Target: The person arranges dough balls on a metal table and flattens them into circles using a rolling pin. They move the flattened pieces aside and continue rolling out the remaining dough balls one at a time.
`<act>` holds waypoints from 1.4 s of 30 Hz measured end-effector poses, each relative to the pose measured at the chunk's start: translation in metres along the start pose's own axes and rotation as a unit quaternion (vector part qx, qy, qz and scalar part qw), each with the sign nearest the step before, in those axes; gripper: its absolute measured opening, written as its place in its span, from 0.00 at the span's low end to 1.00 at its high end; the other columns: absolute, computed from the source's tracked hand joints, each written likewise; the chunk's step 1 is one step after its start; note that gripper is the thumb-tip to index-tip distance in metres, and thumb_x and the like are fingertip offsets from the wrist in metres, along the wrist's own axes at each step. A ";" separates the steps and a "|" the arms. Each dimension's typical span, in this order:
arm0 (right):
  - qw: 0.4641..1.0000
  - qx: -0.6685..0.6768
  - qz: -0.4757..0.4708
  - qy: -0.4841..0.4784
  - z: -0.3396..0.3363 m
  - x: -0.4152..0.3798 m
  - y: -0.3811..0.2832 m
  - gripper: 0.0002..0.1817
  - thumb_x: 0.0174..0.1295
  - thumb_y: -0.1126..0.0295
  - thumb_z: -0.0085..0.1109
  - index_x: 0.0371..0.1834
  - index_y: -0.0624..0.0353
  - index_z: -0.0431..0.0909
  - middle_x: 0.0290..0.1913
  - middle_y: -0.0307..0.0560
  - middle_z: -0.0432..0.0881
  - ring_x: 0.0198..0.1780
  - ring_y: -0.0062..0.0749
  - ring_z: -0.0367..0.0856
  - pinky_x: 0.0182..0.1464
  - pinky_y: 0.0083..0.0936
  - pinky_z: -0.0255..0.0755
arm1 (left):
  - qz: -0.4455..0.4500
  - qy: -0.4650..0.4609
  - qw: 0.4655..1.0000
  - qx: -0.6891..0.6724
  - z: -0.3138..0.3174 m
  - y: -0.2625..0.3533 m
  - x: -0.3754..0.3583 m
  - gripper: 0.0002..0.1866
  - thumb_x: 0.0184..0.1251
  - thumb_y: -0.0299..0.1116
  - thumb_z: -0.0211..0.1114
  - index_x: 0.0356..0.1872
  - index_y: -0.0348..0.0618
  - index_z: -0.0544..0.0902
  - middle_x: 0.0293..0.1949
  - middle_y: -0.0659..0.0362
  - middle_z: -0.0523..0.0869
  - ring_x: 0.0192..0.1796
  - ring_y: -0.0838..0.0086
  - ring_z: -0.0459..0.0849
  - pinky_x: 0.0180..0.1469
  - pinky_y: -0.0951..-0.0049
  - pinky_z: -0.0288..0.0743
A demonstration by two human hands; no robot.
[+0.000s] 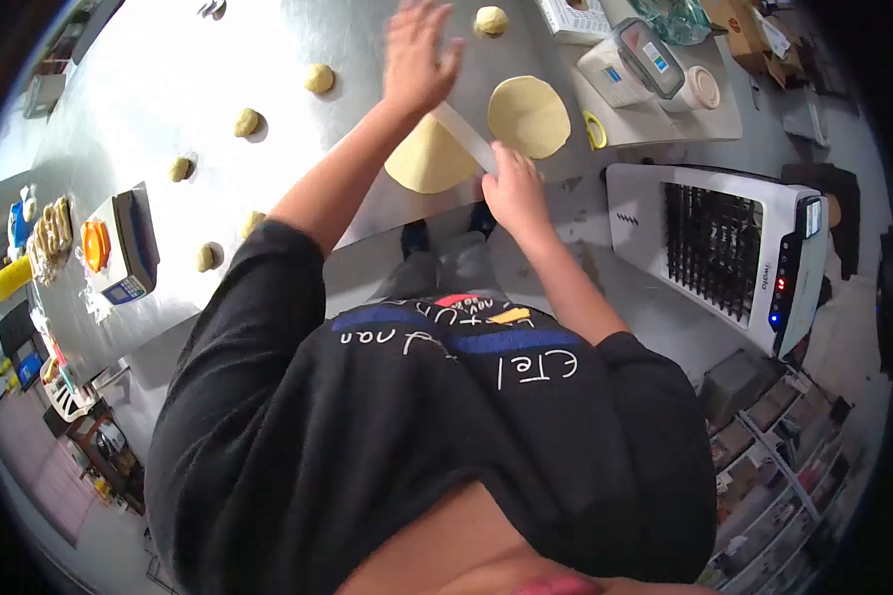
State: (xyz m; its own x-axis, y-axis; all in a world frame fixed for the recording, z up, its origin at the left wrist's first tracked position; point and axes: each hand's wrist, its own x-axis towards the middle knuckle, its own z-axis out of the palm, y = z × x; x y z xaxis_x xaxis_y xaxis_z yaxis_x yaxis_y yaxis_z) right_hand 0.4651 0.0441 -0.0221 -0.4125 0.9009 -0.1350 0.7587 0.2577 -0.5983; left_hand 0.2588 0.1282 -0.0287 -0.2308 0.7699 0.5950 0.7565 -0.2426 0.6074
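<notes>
The left hand hovers flat, grip open, above the table. The right hand pins a rolling pin on a dough disc. Shirt lettering unreadable.

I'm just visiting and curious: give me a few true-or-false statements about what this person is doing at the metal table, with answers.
1. Two flattened dough discs lie on the table. True: one under the hands, another beside it.
2. The right hand holds a rolling pin. True.
3. The left hand grips a knife. False: it is open, fingers spread, above the pin.
4. All dough is already flattened. False: several dough balls sit on the table.
5. A scale sits at the table's left end. True.
</notes>
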 end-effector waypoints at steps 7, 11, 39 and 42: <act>0.977 -0.123 -0.171 -0.032 0.009 0.029 -0.016 0.19 0.47 0.72 0.55 0.44 0.40 0.77 0.40 0.38 0.75 0.45 0.35 0.71 0.49 0.39 0.53 | -0.205 -0.113 0.968 0.084 -0.116 0.024 -0.147 0.15 0.64 0.32 0.59 0.51 0.41 0.79 0.61 0.45 0.73 0.69 0.42 0.62 0.70 0.49 0.55; 0.961 -0.137 -0.211 0.116 0.034 0.040 -0.016 0.16 0.46 0.67 0.55 0.42 0.47 0.72 0.39 0.39 0.71 0.43 0.36 0.70 0.46 0.41 0.55 | -0.160 -0.195 0.929 0.273 -0.110 0.032 -0.167 0.31 0.68 0.42 0.52 0.65 0.26 0.64 0.67 0.34 0.62 0.73 0.39 0.52 0.72 0.43 0.44; 0.904 -0.135 -0.279 -0.293 -0.014 0.173 -0.048 0.23 0.52 0.75 0.53 0.54 0.49 0.70 0.47 0.48 0.81 0.55 0.46 0.76 0.58 0.43 0.64 | -0.074 -0.228 0.951 0.194 -0.016 0.063 -0.119 0.28 0.68 0.44 0.54 0.67 0.43 0.66 0.67 0.53 0.68 0.73 0.61 0.60 0.73 0.53 0.48; 0.892 -0.177 -0.279 -0.308 -0.023 0.185 -0.058 0.22 0.53 0.75 0.53 0.54 0.49 0.70 0.54 0.47 0.79 0.60 0.44 0.73 0.59 0.43 0.62 | -0.090 -0.268 0.919 0.274 -0.008 0.064 -0.113 0.33 0.70 0.52 0.48 0.70 0.44 0.61 0.71 0.53 0.62 0.75 0.63 0.55 0.75 0.53 0.40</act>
State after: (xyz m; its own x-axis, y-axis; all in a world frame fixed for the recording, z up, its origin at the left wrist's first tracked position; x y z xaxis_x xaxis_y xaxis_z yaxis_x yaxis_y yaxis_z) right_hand 0.3564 0.2043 0.0056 -0.8918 0.2643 -0.3672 0.4160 0.7980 -0.4361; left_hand 0.3283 0.0206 -0.0529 -0.1586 0.9843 0.0780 0.9641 0.1374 0.2273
